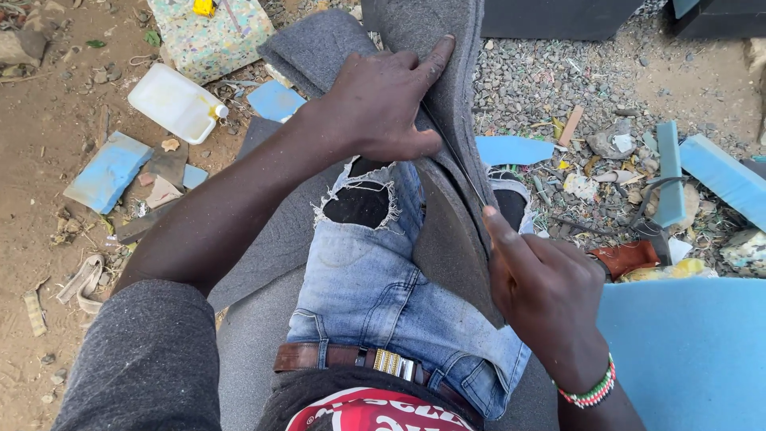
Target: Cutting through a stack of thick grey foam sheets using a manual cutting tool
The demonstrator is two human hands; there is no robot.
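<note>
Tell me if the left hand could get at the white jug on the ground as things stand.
Probably yes. The left hand is pressed on the grey felt, and the white jug lies on the dirt to its left with only small scraps between them. The hand would have to let go of the felt first.
</note>
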